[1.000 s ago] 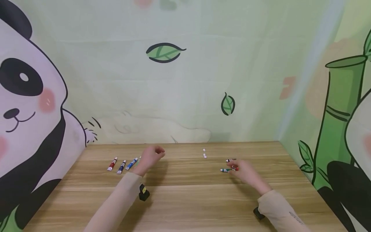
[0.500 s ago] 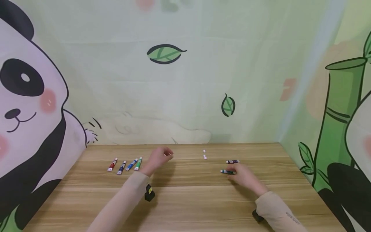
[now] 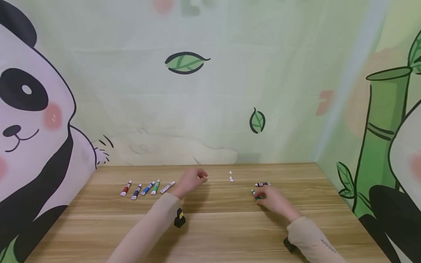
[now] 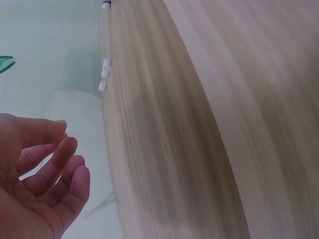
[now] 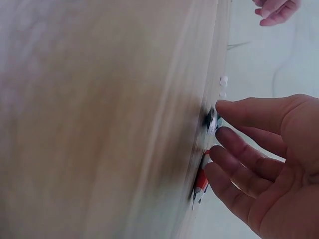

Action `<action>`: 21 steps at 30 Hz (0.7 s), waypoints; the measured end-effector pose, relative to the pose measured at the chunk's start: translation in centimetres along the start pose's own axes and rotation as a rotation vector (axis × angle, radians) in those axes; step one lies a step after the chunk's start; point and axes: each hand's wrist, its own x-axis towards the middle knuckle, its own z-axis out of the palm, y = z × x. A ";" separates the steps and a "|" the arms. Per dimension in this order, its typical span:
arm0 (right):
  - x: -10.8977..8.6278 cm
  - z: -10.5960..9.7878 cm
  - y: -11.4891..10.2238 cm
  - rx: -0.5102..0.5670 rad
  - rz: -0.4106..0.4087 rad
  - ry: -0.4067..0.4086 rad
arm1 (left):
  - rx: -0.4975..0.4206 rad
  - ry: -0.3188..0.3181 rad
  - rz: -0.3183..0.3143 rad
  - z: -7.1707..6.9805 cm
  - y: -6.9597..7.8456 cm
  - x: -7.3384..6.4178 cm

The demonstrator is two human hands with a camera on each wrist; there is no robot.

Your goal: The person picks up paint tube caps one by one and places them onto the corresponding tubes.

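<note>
My right hand [image 3: 274, 200] pinches a small green paint tube [image 3: 253, 193] between thumb and fingertips, low over the table; in the right wrist view the tube [image 5: 213, 120] shows its end between them. A red paint tube [image 5: 202, 177] lies under the fingers there, hidden by the hand in the head view. Behind the hand lies a dark paint tube [image 3: 262, 184]. My left hand [image 3: 190, 181] hovers above the table, fingers loosely curled; in the left wrist view the hand [image 4: 45, 174] shows nothing held. Small white pieces [image 3: 231, 179], apparently caps, lie between the hands.
To the left several paint tubes lie in a row: red [image 3: 126, 188], dark blue [image 3: 136, 191], blue [image 3: 147, 188], green [image 3: 155, 187] and a whitish one [image 3: 167, 187]. The wooden table [image 3: 210, 233] ends at a printed wall cloth [image 3: 210, 109].
My left hand has moved right, uncovering the green and whitish tubes. The green tube at my right hand has turned from lying sideways to slanting, now pinched.
</note>
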 end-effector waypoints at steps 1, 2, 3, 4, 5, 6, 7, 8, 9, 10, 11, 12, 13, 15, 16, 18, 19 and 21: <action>0.0 0.0 0.1 0.004 0.001 -0.002 | 0.000 -0.003 0.004 0.2 0.2 0.2; 0.1 0.0 0.1 0.009 0.008 -0.005 | -0.002 -0.008 0.009 0.4 0.4 0.3; 0.1 -0.1 0.2 0.013 0.011 -0.010 | -0.006 -0.014 0.011 0.6 0.6 0.5; 0.1 -0.1 0.2 0.020 0.014 -0.013 | -0.012 -0.019 0.013 0.8 0.7 0.6; 0.1 -0.1 0.2 0.026 0.019 -0.016 | -0.018 -0.022 0.020 1.0 0.9 0.8; 0.1 0.0 0.2 0.031 0.024 -0.020 | -0.026 -0.029 0.024 1.2 1.1 0.9; 0.2 0.0 0.2 0.033 0.026 -0.022 | -0.031 -0.034 0.026 1.4 1.2 1.0; 0.2 0.1 0.1 0.031 0.027 -0.021 | -0.038 -0.040 0.027 1.6 1.4 1.1; 0.2 0.2 0.0 0.031 0.027 -0.019 | -0.043 -0.043 0.034 1.8 1.5 1.1; 0.3 0.3 0.0 0.028 0.024 -0.016 | -0.052 -0.044 0.039 1.9 1.7 1.2; 0.3 0.4 -0.1 0.023 0.019 -0.015 | -0.058 -0.049 0.042 2.1 1.8 1.3; 0.4 0.5 -0.1 0.016 0.014 -0.010 | -0.062 -0.053 0.040 2.4 1.9 1.3; 0.4 0.6 -0.2 0.008 0.012 -0.003 | -0.064 -0.057 0.045 2.6 2.0 1.4; 0.5 0.8 -0.4 -0.001 0.016 0.009 | -0.076 -0.069 0.043 3.0 2.3 1.6; 0.6 0.9 -0.4 -0.009 0.016 0.017 | -0.084 -0.077 0.037 3.1 2.5 1.8; 0.8 1.0 -0.5 -0.015 0.035 0.029 | -0.090 -0.095 0.032 3.5 2.9 2.1; 0.9 1.0 -0.5 -0.018 0.045 0.035 | -0.094 -0.105 0.028 3.5 3.1 2.2; 1.1 1.0 -0.6 -0.022 0.063 0.043 | -0.091 -0.125 0.016 3.6 3.7 2.5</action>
